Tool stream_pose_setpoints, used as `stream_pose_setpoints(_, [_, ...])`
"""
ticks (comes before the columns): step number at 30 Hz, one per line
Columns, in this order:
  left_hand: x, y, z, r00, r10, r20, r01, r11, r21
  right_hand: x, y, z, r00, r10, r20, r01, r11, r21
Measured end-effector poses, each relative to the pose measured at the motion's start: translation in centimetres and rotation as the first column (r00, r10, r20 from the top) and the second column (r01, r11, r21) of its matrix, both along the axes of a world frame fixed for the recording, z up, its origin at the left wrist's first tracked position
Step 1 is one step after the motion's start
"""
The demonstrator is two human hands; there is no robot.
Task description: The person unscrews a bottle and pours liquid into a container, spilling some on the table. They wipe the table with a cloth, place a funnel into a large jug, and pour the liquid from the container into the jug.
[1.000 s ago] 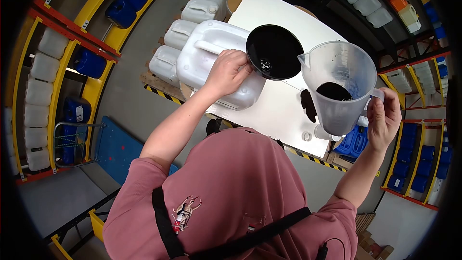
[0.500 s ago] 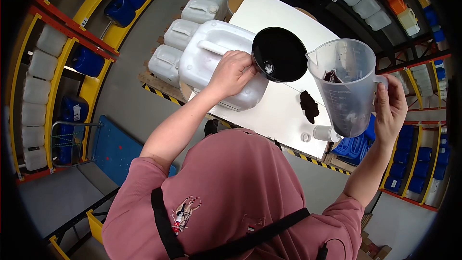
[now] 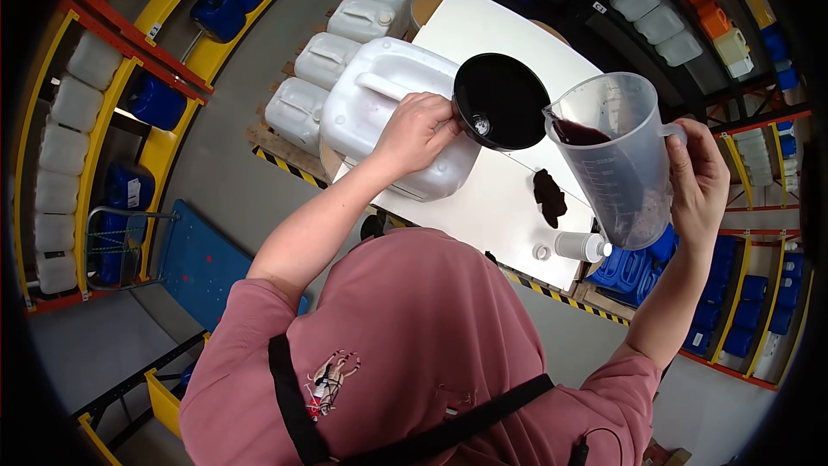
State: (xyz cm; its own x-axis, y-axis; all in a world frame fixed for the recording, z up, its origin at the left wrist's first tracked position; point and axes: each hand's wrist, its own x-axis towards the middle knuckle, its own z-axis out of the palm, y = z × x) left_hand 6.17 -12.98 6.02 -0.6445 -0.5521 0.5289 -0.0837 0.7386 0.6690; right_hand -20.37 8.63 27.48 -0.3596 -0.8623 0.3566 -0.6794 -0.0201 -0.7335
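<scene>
The right hand is gripping the tilted measuring jug, dark liquid reaching its spout but none yet pouring into the black funnel, which the left hand is steadying on the white jerrycan on the desk.

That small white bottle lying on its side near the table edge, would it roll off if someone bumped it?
Quite possibly. The small white bottle looks round and lies on its side close to the edge of the white table, so a nudge across its length would likely set it rolling. It seems light plastic, so little would slow it. Its cap appears to lie apart, so any contents might spill.
</scene>
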Motion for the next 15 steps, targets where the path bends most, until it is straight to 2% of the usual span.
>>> stream_pose_setpoints(15, [0.1,0.0,0.0,1.000,-0.006,0.006,0.006,1.000,0.006,0.3,-1.2,0.9,0.997,0.022,-0.074,-0.018,0.999,0.049])
